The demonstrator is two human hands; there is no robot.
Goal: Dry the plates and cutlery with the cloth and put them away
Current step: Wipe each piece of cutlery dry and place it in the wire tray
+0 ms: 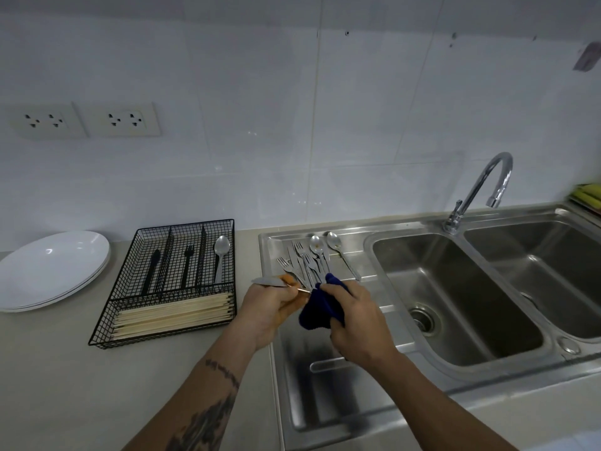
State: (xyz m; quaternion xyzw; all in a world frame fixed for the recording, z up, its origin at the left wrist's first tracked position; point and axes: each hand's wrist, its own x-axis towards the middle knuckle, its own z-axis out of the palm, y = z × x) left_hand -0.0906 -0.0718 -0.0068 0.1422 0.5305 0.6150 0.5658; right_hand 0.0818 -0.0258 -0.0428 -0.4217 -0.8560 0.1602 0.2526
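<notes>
My left hand (270,307) grips a metal spoon (268,282) near its bowl, which pokes out to the left above my fingers. My right hand (354,323) holds a dark blue cloth (320,309) wrapped round the spoon's handle. Behind my hands, several forks and spoons (309,258) lie in a heap on the sink's draining board (312,379). A black wire cutlery tray (169,281) stands on the counter to the left, with a spoon (221,255), a dark fork and a dark knife in its back compartments. White plates (52,271) are stacked at the far left.
Pale chopsticks (175,315) fill the tray's front compartment. A double steel sink (455,294) with a curved tap (481,190) takes up the right side. Wall sockets (84,120) sit above the plates. A green and yellow item (588,193) lies at the far right edge.
</notes>
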